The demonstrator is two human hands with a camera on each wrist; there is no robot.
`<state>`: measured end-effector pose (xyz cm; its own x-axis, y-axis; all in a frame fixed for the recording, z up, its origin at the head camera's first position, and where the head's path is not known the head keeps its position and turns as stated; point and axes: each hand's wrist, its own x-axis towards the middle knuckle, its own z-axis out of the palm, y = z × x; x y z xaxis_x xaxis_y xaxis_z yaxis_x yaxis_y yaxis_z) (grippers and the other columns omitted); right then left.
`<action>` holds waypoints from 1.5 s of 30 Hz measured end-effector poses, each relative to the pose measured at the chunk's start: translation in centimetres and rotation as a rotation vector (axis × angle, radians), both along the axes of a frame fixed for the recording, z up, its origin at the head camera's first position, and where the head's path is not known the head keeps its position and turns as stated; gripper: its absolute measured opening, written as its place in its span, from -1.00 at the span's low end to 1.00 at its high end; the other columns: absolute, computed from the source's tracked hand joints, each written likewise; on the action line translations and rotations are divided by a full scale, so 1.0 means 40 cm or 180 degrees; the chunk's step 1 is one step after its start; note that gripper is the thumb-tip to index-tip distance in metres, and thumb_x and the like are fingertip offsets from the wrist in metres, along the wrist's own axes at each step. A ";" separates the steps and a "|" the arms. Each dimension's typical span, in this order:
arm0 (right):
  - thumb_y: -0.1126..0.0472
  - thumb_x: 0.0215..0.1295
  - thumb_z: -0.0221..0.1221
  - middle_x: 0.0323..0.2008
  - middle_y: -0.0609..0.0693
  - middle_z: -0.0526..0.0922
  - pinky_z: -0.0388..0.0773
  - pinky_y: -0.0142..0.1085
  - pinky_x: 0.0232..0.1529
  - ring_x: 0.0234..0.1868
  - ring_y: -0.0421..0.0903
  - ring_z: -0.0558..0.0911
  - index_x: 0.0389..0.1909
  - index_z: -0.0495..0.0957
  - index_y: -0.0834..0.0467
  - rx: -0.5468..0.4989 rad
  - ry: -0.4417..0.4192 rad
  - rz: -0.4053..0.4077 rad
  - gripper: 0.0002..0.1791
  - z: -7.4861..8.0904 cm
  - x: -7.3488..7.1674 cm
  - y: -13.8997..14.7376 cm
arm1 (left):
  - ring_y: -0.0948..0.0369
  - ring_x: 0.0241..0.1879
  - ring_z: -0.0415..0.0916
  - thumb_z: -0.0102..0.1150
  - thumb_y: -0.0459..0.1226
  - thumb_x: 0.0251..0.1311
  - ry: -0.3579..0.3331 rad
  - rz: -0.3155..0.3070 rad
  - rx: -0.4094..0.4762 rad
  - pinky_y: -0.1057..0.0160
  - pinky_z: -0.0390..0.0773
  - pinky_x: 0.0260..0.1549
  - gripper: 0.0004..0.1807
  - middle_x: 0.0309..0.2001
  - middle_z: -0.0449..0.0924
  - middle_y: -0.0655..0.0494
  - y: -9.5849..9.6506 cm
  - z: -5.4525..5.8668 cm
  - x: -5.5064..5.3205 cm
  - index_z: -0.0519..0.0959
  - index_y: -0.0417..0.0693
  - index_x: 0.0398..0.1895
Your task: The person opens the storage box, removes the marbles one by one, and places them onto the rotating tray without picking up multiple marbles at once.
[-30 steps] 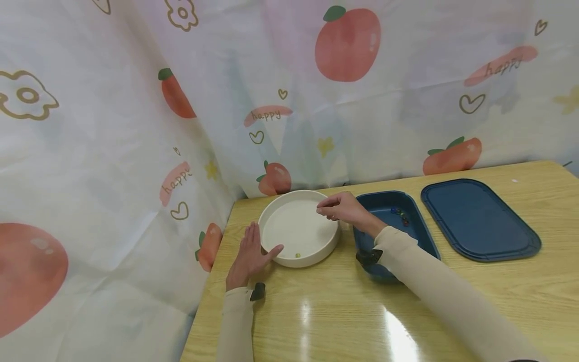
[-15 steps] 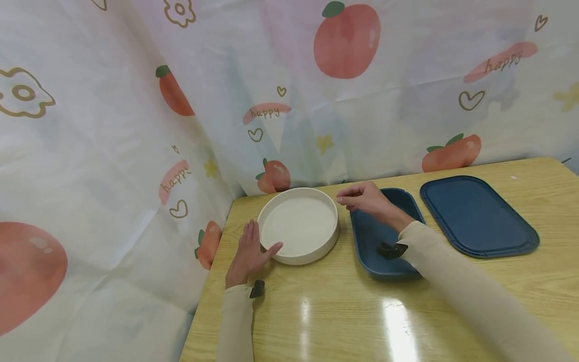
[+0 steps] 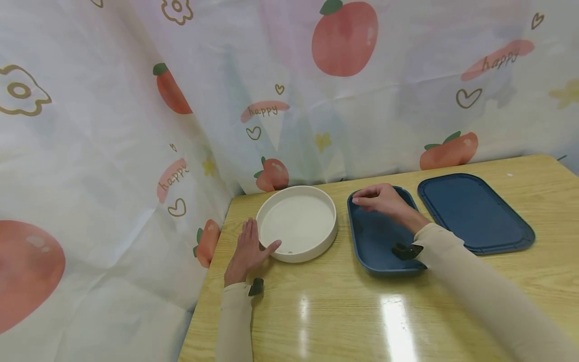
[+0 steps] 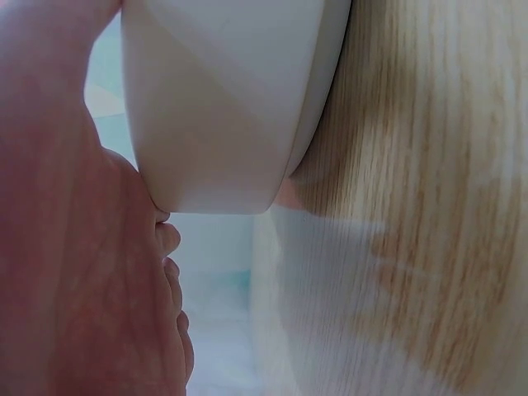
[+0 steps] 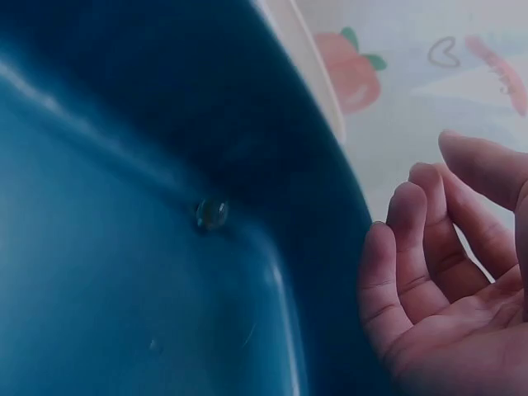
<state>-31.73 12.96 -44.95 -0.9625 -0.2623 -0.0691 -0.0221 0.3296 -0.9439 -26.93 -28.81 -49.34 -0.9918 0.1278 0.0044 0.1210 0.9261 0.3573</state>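
Note:
My left hand (image 3: 246, 254) rests against the near left side of a round white dish (image 3: 298, 218), fingers straight, thumb over its rim. The dish's outer wall (image 4: 214, 107) touches this hand in the left wrist view. A small marble (image 3: 290, 252) shows just inside the dish's near rim. Over the far left corner of a deep blue tray (image 3: 362, 246) hovers my right hand (image 3: 384, 201). In the right wrist view its fingers are loosely bent, the thumb apart, with nothing seen between them. One glassy marble (image 5: 212, 213) lies in a corner of the tray.
A flat dark blue lid (image 3: 475, 213) lies on the wooden table (image 3: 344, 311), right of the tray. A white curtain (image 3: 384, 110) with fruit prints hangs behind the table and along its left side.
My right hand has moved right, from above the white dish to above the blue tray. The left hand has stayed at the dish. Marbles seen earlier in the tray are now behind my right arm.

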 end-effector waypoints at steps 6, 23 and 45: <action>-0.01 0.46 0.27 0.11 0.22 0.72 0.70 -0.08 0.09 0.01 0.07 0.72 0.21 0.63 0.29 0.0241 0.0025 -0.0048 -0.49 -0.019 -0.003 0.019 | -0.13 0.70 -0.34 0.06 0.39 0.29 0.0018 0.0005 -0.0010 -0.24 -0.07 0.61 0.25 0.70 -0.28 -0.21 -0.001 0.000 -0.005 -0.20 -0.29 0.67; 0.15 0.40 0.32 -0.02 0.28 0.78 0.66 -0.28 -0.22 -0.24 -0.18 0.69 0.08 0.67 0.38 0.0674 0.0170 0.0346 -0.60 -0.069 -0.002 0.022 | -0.14 0.70 -0.32 0.06 0.40 0.29 0.0009 0.0004 -0.0026 -0.25 -0.02 0.59 0.25 0.70 -0.26 -0.24 0.000 -0.005 -0.007 -0.19 -0.28 0.67; 0.33 0.23 0.37 -0.35 0.20 0.79 0.55 -0.35 -0.38 -0.41 -0.19 0.65 -0.08 0.69 0.48 0.0949 0.0417 0.0743 -0.69 -0.087 0.006 0.011 | -0.13 0.70 -0.35 0.08 0.39 0.28 -0.0036 0.0009 0.0074 -0.23 -0.06 0.61 0.26 0.70 -0.30 -0.21 0.002 0.002 0.003 -0.21 -0.27 0.67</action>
<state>-31.49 13.41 -48.43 -0.8852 -0.4619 -0.0559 -0.2425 0.5605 -0.7918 -26.82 -28.71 -49.26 -0.9922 0.1249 -0.0040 0.1140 0.9179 0.3801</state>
